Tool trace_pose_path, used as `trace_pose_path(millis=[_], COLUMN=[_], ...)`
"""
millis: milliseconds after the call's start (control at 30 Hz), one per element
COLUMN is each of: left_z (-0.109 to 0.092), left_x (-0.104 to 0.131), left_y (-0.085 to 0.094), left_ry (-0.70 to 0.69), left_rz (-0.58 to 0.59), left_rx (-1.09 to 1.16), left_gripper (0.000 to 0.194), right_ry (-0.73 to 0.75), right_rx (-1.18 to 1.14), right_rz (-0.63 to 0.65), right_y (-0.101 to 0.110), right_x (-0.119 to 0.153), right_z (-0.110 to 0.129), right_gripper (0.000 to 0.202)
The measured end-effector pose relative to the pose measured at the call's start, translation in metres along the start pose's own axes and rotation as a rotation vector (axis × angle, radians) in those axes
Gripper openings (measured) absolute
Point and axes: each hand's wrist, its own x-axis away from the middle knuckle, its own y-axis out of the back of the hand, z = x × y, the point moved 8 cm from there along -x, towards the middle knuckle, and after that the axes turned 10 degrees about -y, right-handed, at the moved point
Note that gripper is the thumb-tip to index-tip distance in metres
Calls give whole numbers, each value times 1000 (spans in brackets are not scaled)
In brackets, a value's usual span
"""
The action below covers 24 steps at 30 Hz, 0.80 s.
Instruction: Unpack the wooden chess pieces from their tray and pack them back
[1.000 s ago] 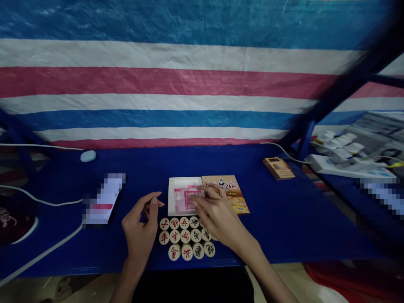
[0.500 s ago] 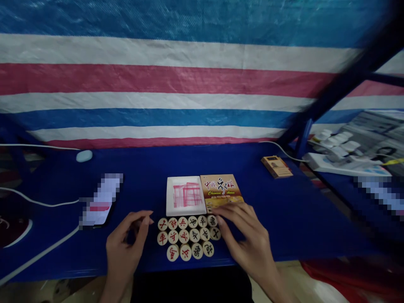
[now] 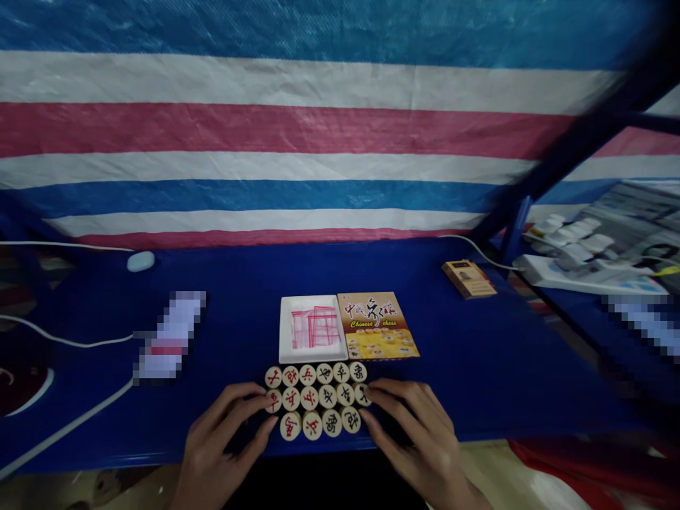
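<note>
Three rows of round Chinese chess pieces point(image 3: 309, 398) stand before me, red characters on the left and black on the right. My left hand point(image 3: 226, 432) is open at the left end, fingertips on the leftmost red piece point(image 3: 273, 402) of the middle row and thumb beside the front row. At the other end my right hand point(image 3: 417, 425) is also open, its fingertips against the rightmost black piece point(image 3: 363, 395) of the middle row, thumb close to the front row's last piece point(image 3: 351, 419). Behind the rows lie the white box part point(image 3: 285, 340) with red lines inside and the printed Chinese chess lid point(image 3: 380, 326).
On the blue table point(image 3: 239, 276) lie a pixelated phone point(image 3: 173, 333) with white cables to the left, a light-blue case point(image 3: 141, 261) and a small tan box point(image 3: 468, 278). A power strip point(image 3: 584, 276) with plugs is at right. Striped sheeting point(image 3: 265, 134) hangs behind.
My left hand has moved right to the row ends and spread its fingers. My right hand has drawn back from the lid and top row to the middle row.
</note>
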Motion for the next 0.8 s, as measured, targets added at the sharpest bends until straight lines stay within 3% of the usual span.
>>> trace_pose_path(millis=[300, 500, 667, 800], left_z=[1, -4, -9, -5], left_x=[3, -10, -46, -54], left_y=[0, 12, -10, -26], left_ry=[0, 55, -31, -9], left_rz=[-6, -121, -207, -209], left_rx=[10, 77, 175, 251], left_gripper=[19, 22, 24, 23], right_ry=[9, -5, -5, -1], right_rx=[2, -171, -342, -393], right_rz=[-36, -158, -178, -147], right_y=[4, 20, 4, -12], right_x=[-3, -20, -52, -62], right_z=[3, 11, 27, 33], right_gripper=[32, 34, 36, 33])
